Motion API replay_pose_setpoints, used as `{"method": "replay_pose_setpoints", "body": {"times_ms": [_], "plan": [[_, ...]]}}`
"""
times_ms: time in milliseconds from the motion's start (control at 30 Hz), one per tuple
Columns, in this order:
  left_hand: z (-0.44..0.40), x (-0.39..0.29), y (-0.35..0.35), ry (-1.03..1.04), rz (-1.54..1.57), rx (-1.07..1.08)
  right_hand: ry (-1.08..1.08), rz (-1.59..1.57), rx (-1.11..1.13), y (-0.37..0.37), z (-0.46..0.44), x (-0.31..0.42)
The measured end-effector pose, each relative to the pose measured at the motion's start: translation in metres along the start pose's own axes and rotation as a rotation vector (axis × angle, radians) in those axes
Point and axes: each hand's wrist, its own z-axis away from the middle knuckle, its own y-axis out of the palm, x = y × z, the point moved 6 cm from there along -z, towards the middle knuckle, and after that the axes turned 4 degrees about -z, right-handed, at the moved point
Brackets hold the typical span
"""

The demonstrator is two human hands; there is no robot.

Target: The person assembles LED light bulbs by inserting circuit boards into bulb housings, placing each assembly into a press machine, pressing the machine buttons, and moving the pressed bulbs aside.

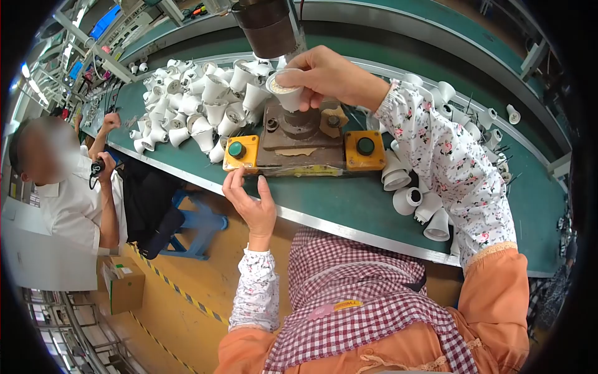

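Note:
My right hand (321,78) holds a white cone-shaped lamp housing (286,92) by its wide rim, above the round base of a brown metal press fixture (299,134). The dark cylindrical press head (265,28) hangs just over it. My left hand (252,202) is empty, fingers apart, its fingertips near the front edge of the left yellow box with a green button (241,153). A second yellow button box (365,151) sits at the fixture's right side.
A large pile of white housings (215,90) lies left of the fixture; more housings (437,224) lie to the right. A metal edge (311,218) borders the green table (199,162). At the left, a seated person (81,199) holds a dark object, near a blue stool (199,227).

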Motion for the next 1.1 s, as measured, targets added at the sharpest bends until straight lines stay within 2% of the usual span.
{"method": "replay_pose_setpoints", "body": {"times_ms": [133,233,467,567,600,667,733,833,1100], "plan": [[0.000,0.000,0.001,-0.007,0.019,-0.003,0.004,0.053,-0.012,-0.007,0.001,0.002],[0.002,-0.001,0.003,-0.001,0.009,0.006,-0.081,0.075,0.041,-0.003,0.004,0.003],[-0.003,-0.002,-0.002,-0.022,0.002,0.017,0.029,-0.106,0.029,-0.001,0.007,-0.010],[-0.016,0.001,-0.014,0.050,-0.068,0.043,-0.268,0.400,-0.266,-0.023,0.041,0.008],[-0.024,-0.001,-0.020,0.110,-0.130,0.066,-0.526,0.642,-0.247,-0.023,0.061,0.013],[-0.036,-0.005,-0.025,0.181,-0.199,0.099,-0.351,0.917,-0.082,-0.016,0.099,-0.003],[-0.040,0.000,-0.022,0.259,-0.236,0.198,-0.380,1.178,0.018,-0.011,0.133,-0.026],[-0.045,-0.001,-0.019,0.323,-0.237,0.286,-0.261,1.342,0.028,-0.007,0.158,-0.039],[-0.053,-0.008,-0.010,0.397,-0.317,0.385,-0.135,1.276,0.108,-0.008,0.152,-0.042]]}}
